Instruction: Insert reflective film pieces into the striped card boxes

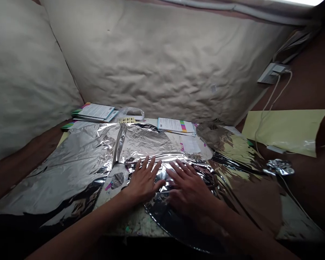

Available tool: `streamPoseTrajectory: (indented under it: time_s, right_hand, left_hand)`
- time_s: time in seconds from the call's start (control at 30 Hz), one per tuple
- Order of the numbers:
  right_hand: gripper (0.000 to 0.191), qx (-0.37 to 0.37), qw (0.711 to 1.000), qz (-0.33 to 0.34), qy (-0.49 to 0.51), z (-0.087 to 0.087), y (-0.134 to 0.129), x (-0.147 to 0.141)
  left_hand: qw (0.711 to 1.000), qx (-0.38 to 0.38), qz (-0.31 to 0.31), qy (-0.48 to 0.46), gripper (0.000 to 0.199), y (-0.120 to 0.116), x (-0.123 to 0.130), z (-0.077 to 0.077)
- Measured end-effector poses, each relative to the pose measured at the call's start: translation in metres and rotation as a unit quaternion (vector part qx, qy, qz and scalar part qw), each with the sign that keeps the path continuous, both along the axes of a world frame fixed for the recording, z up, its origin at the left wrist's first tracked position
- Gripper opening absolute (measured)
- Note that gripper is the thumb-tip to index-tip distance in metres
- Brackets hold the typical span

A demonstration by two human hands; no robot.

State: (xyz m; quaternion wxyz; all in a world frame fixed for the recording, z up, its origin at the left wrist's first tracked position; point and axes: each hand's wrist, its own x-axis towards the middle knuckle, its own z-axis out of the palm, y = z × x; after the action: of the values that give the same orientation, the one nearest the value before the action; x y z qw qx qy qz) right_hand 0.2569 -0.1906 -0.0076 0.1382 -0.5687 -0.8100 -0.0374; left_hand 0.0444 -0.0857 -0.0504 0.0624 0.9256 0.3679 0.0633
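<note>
Shiny silver film (165, 177) lies on the worktable at the centre, with a dark, curved lower part reaching the front edge. My left hand (144, 178) rests flat on it, palm down, fingers spread and pointing away from me. Beside it, my right hand (188, 186) also lies palm down on the film, fingers apart. Neither hand grips anything. Another large silver sheet (78, 162) covers the left part of the table. On the right, a reflective sheet (249, 187) mirrors brown and yellow.
Printed cards (96, 111) are stacked at the back left, beside a clear plastic bag (135, 112). More cards (174, 125) lie at the back centre. To the right are a yellow sheet (284, 130), crumpled foil (278, 167) and a power socket (273, 72) with white cables.
</note>
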Motion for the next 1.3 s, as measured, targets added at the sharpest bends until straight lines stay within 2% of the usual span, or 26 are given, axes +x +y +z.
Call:
streamPoseTrajectory:
  time_s: [0.07, 0.13, 0.23, 0.37, 0.43, 0.5, 0.57, 0.63, 0.7, 0.73, 0.8, 0.9, 0.97, 1.03, 1.1, 1.17, 1.23, 1.3]
  right_hand:
    - [0.063, -0.094, 0.995, -0.021, -0.021, -0.010, 0.013, -0.001]
    - [0.068, -0.143, 0.988, -0.055, -0.011, -0.020, 0.023, 0.008]
    - [0.069, -0.155, 0.986, -0.066, 0.007, -0.030, 0.027, 0.021]
    - [0.069, -0.155, 0.986, -0.060, 0.010, -0.032, 0.026, 0.026]
    - [0.068, -0.156, 0.986, -0.064, 0.011, -0.032, 0.027, 0.024]
    - [0.067, -0.153, 0.984, -0.086, 0.013, -0.034, 0.025, 0.019]
    - [0.067, -0.135, 0.983, -0.124, 0.015, -0.035, 0.015, 0.010]
    - [0.067, -0.110, 0.981, -0.158, 0.021, -0.033, -0.006, -0.001]
    - [0.060, -0.101, 0.982, -0.157, 0.035, -0.026, -0.036, -0.010]
    - [0.053, -0.108, 0.984, -0.136, 0.049, -0.020, -0.052, -0.012]
    - [0.042, -0.141, 0.984, -0.065, 0.089, -0.008, -0.082, -0.012]
    - [0.051, -0.181, 0.975, 0.024, 0.130, 0.005, -0.109, -0.006]
    - [0.073, -0.180, 0.975, 0.057, 0.114, 0.001, -0.115, -0.005]
    - [0.088, -0.161, 0.981, 0.077, 0.081, -0.010, -0.116, -0.011]
    - [0.084, -0.136, 0.986, 0.077, 0.055, -0.022, -0.114, -0.022]
    - [0.075, -0.101, 0.991, 0.069, 0.049, -0.031, -0.110, -0.032]
    - [0.070, -0.071, 0.993, 0.067, 0.068, -0.034, -0.107, -0.037]
    - [0.061, -0.058, 0.990, 0.064, 0.110, -0.033, -0.104, -0.037]
  left_hand:
    - [1.000, -0.012, -0.002, 0.003, 0.074, 0.002, -0.004, 0.005]
    - [1.000, -0.027, -0.009, 0.008, 0.078, 0.007, -0.011, 0.009]
    - [1.000, -0.021, 0.017, 0.014, 0.084, 0.020, -0.029, 0.010]
    - [0.997, 0.000, 0.078, 0.019, 0.067, 0.031, -0.045, 0.011]
    - [0.996, 0.034, 0.083, 0.011, 0.061, 0.024, -0.043, 0.015]
    - [0.994, 0.083, 0.075, -0.012, 0.058, 0.008, -0.033, 0.021]
    - [0.994, 0.092, 0.044, -0.032, 0.057, -0.012, -0.019, 0.024]
    - [0.999, 0.037, 0.011, -0.026, 0.061, -0.026, -0.006, 0.022]
    - [1.000, -0.024, -0.013, -0.010, 0.072, -0.025, 0.001, 0.017]
    - [0.998, -0.045, -0.035, -0.004, 0.076, -0.019, 0.003, 0.016]
    - [0.990, -0.072, -0.120, 0.002, 0.077, -0.002, 0.001, 0.017]
    - [0.960, -0.095, -0.263, 0.005, 0.075, 0.022, -0.004, 0.024]
    - [0.944, -0.098, -0.315, 0.004, 0.075, 0.027, -0.002, 0.029]
    - [0.932, -0.097, -0.349, -0.003, 0.075, 0.023, 0.002, 0.032]
    - [0.927, -0.088, -0.365, -0.023, 0.074, 0.013, 0.005, 0.033]
    - [0.928, -0.077, -0.361, -0.048, 0.057, 0.000, 0.001, 0.035]
    - [0.932, -0.078, -0.349, -0.063, 0.031, -0.015, -0.014, 0.039]
    - [0.932, -0.105, -0.341, -0.071, 0.027, -0.030, -0.038, 0.043]
